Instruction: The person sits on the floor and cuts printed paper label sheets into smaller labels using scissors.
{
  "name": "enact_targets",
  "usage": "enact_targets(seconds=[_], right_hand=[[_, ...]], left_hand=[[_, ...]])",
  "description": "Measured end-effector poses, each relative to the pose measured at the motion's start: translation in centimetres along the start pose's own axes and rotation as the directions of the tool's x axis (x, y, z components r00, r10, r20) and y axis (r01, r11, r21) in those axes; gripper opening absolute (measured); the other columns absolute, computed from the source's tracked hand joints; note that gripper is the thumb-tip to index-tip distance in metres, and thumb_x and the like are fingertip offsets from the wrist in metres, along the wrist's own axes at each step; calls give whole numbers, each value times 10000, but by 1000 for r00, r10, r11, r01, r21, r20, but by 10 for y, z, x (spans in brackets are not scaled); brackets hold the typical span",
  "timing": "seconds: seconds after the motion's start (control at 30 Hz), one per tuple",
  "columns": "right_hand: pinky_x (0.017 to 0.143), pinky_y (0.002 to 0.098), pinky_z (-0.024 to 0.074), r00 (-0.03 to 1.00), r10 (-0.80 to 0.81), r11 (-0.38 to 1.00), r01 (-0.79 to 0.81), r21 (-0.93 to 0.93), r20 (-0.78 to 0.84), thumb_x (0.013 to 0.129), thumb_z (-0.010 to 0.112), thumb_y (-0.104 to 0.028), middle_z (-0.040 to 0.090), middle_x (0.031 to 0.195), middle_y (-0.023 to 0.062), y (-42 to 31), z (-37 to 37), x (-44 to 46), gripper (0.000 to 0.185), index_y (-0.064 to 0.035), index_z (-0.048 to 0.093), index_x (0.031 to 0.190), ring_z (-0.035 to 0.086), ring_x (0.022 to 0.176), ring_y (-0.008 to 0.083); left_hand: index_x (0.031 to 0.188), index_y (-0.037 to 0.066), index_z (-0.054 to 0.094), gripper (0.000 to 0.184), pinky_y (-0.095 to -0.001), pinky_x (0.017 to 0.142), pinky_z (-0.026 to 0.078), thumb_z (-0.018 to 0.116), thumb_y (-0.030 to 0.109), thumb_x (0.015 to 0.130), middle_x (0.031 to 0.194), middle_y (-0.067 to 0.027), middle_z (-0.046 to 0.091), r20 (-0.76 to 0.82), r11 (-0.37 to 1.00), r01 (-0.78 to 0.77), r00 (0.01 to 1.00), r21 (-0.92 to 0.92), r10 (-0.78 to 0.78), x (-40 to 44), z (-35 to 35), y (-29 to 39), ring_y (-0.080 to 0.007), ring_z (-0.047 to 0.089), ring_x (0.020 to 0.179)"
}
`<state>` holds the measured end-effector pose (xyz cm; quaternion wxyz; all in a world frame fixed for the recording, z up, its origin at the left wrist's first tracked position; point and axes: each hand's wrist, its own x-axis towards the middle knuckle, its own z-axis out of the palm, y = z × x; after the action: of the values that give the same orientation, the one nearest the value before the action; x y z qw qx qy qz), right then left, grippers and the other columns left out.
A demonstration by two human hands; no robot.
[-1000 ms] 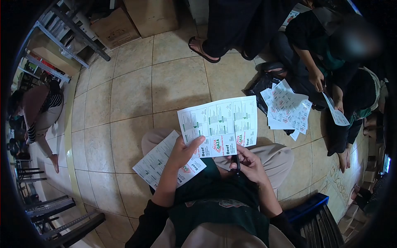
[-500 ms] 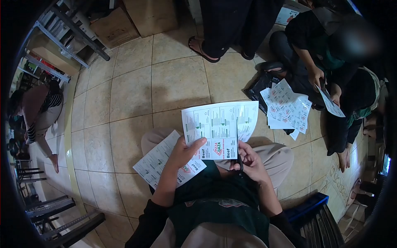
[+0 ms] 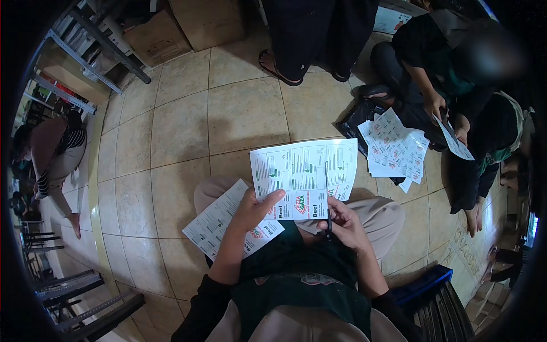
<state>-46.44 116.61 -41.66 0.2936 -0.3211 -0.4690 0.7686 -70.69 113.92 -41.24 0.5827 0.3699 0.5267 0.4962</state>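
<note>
My left hand [image 3: 257, 210] pinches the lower left of a printed label sheet [image 3: 288, 165], thumb on top. The sheet bears green and red "Pizza Gaza Beef" labels and is held above my lap. In my right hand [image 3: 347, 228] are dark scissors [image 3: 329, 227], fingers in the handles. Their blades point away from me, along a cut line in the sheet's right part. Right of that line the paper hangs slightly apart at its lower end. A second label sheet [image 3: 213, 222] lies on my left thigh, partly under my left forearm.
On the tiled floor [image 3: 182, 125] to the right, a pile of label sheets [image 3: 393, 145] lies partly on a black plastic bag [image 3: 354, 122]. A seated co-worker [image 3: 424, 74] holds a sheet there. Another person stands ahead in sandals [image 3: 279, 71]. A blue-edged black crate [image 3: 436, 296] is at lower right.
The scissor handles have drawn closer together and the blades have closed along the cut line. The sheet's right part has shifted slightly. The standing person's legs have moved a little left.
</note>
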Motion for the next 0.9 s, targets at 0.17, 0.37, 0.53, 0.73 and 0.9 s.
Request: enact_targets(seconds=[0.17,0.37,0.53,0.73,0.9], right_hand=[[787,205,418,1000,17,999,-16,30,-22,811,616,57,561,1149,66,-2,2,0,587,34,351,1334,522,927,66],[774,202,419,1000,-5,998,4,-70,-21,807,608,68,556,1094,34,-1,-3,-1,587,33,353,1335,511,877,58],[814,235,447,999,-22,996,17,-91,-48,794,614,45,530,1088,23,1,-6,-2,553,22,397,1302,509,987,91],[775,208,389,988,-146,984,139,-115,-55,816,616,16,511,1053,6,5,-1,-3,544,19,392,1312,456,857,68],[794,211,386,981,-134,988,120,-101,-139,820,603,32,509,1076,10,-1,3,-19,538,26,385,1312,463,896,71]], left_hand=[[1041,-24,615,285,-275,728,485,597,204,870,937,-90,652,-15,1000,20,1000,23,-20,-1,0,1,-129,604,829],[1046,-13,614,294,-270,701,484,607,218,865,930,-84,652,36,997,54,998,62,-56,-1,-1,2,-116,599,798],[1057,-2,614,283,-249,664,473,610,203,863,912,-63,653,65,998,35,997,50,-39,-1,1,1,-94,585,769],[1079,-11,601,287,-270,724,479,599,187,871,932,-75,648,110,999,16,994,29,-19,-1,4,-2,-114,586,825],[1089,0,589,265,-280,768,475,609,133,861,981,-79,640,149,999,28,988,21,-31,3,13,-6,-129,591,868]])
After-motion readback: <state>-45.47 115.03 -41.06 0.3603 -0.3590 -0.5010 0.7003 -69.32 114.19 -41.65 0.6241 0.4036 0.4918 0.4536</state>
